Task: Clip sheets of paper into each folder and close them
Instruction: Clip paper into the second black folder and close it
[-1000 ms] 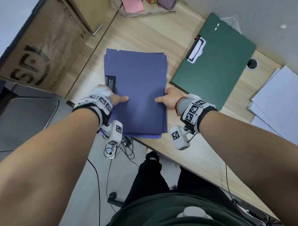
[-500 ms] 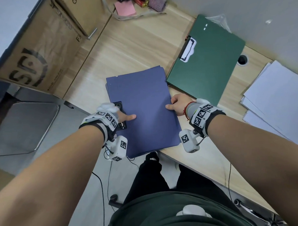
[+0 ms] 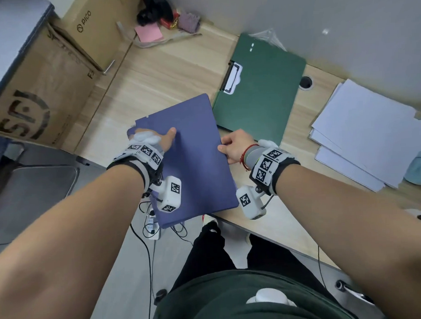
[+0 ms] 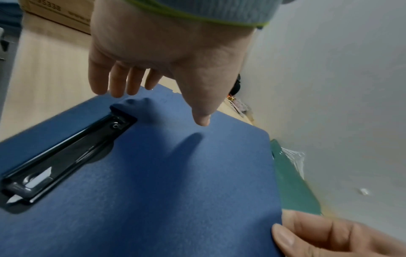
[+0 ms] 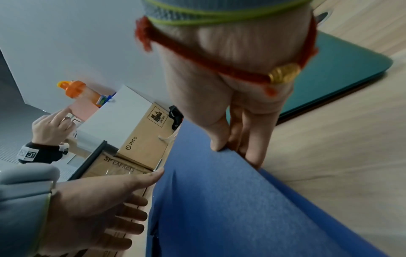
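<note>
A closed blue folder is held tilted, its near end hanging past the desk's front edge. My left hand is at the folder's far left corner. Its thumb hovers just over the cover, and its straight fingers lie along the left edge. The folder's black clip shows through a cutout. My right hand pinches the right edge, thumb on top and fingers beneath. A green folder with a white clip lies shut behind. Loose white sheets are stacked at the right.
Cardboard boxes stand along the desk's left side, with pink notes and clutter at the back. A cable hole sits beside the green folder. A grey chair and a power strip are below. Another person's hand is far left.
The blue folder has come toward me and turned, so its near end now overhangs the desk edge. My left hand has slid up to the far left corner and loosened.
</note>
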Demonstrator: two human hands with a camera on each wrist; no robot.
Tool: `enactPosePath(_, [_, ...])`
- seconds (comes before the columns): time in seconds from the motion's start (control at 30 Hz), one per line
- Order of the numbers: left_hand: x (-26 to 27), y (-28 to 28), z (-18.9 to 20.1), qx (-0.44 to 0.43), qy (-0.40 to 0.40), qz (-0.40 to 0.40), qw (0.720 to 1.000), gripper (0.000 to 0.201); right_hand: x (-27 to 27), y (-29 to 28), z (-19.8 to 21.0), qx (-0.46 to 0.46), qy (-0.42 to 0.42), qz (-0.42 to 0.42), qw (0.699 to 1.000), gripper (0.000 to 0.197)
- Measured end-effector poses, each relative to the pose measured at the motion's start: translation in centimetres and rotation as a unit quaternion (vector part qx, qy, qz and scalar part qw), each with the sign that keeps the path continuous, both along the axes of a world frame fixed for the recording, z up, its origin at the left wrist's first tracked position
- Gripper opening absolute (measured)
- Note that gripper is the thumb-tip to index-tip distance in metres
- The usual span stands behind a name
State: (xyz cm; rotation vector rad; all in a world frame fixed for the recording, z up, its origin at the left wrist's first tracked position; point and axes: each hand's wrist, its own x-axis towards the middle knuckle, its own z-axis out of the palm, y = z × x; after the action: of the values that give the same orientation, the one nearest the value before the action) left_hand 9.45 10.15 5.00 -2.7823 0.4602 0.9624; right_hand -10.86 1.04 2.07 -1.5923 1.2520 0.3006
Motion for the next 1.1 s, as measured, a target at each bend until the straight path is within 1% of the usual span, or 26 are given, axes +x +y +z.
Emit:
enactPosePath(0.03, [-0.6, -0.5, 0.3, 0.003, 0.000, -0.022, 1.000, 0.100, -0.7, -0.3, 0.1, -0.030, 0.010, -0.009, 0.999, 0.014])
enactPosePath(0.07, [-1.2, -1.1, 0.9, 0.003, -0.002, -0.037, 0.999, 0.098, -1.4, -0.7, 0.3, -0.040, 0.004, -0.027, 0.999, 0.016])
enactPosePath(0.13, [-3.0, -2.5, 2.3, -0.006, -0.009, -0.049, 0.999, 0.095, -2.7, -1.3, 1.1, 0.003, -0.034, -0.087, 0.996, 0.022])
enactPosePath(0.23, [-6.0, -4.7, 4.0, -0.045, -0.011, -0.071, 0.996, 0.097, -5.8, -2.6, 2.7, 0.063, -0.095, -0.178, 0.977, 0.028])
enactPosePath(0.33, [-9.0, -7.4, 4.1, -0.106, 0.002, -0.084, 0.991, 0.100, -11.2, -4.0, 4.2, 0.058, -0.123, -0.250, 0.959, 0.029])
enactPosePath(0.4, [-9.7, -8.5, 3.6, -0.115, 0.021, -0.095, 0.989, 0.091, -13.9, -4.5, 4.3, 0.061, -0.120, -0.278, 0.951, 0.030])
enactPosePath(0.5, [-12.8, -10.1, 2.2, -0.105, 0.072, -0.138, 0.982, 0.077, -19.1, -4.4, 4.8, 0.047, -0.093, -0.321, 0.941, 0.030])
enactPosePath(0.57, [-15.5, -11.0, 0.5, -0.129, 0.144, -0.140, 0.971, 0.068, -22.6, -4.1, 4.3, 0.028, -0.058, -0.346, 0.936, 0.024])
enactPosePath(0.6, [-16.3, -11.1, -0.5, -0.142, 0.181, -0.129, 0.965, 0.065, -23.6, -3.9, 3.7, 0.023, -0.036, -0.343, 0.938, 0.018])
enactPosePath(0.63, [-17.3, -11.1, -1.0, -0.144, 0.206, -0.128, 0.959, 0.060, -24.5, -3.7, 2.9, 0.014, -0.018, -0.335, 0.942, 0.018])
enactPosePath(0.7, [-19.7, -11.0, -2.3, -0.137, 0.227, -0.142, 0.954, 0.052, -27.1, -3.1, 1.1, -0.001, 0.016, -0.331, 0.944, 0.027])
enactPosePath(0.73, [-20.8, -10.9, -2.7, -0.129, 0.233, -0.151, 0.952, 0.051, -27.8, -2.5, 0.8, -0.006, 0.029, -0.332, 0.943, 0.026])
enactPosePath(0.83, [-23.8, -10.9, -4.5, -0.099, 0.239, -0.181, 0.949, 0.059, -30.0, -1.2, 0.0, -0.008, 0.048, -0.345, 0.937, 0.028])
enactPosePath(0.93, [-24.8, -11.0, -7.0, -0.091, 0.239, -0.198, 0.946, 0.059, -31.6, -0.6, -1.5, 0.011, 0.047, -0.354, 0.934, 0.024])
enactPosePath(0.97, [-25.2, -10.9, -7.0, -0.092, 0.242, -0.199, 0.945, 0.058, -32.3, -0.6, -2.1, 0.015, 0.048, -0.360, 0.932, 0.025])
enactPosePath(1.03, [-26.0, -10.8, -6.4, -0.091, 0.263, -0.192, 0.941, 0.054, -33.5, -0.4, -2.9, 0.030, 0.051, -0.375, 0.925, 0.034])
enactPosePath(1.1, [-26.8, -10.8, -5.4, -0.085, 0.276, -0.189, 0.938, 0.047, -34.0, -0.3, -2.4, 0.038, 0.047, -0.383, 0.922, 0.033])
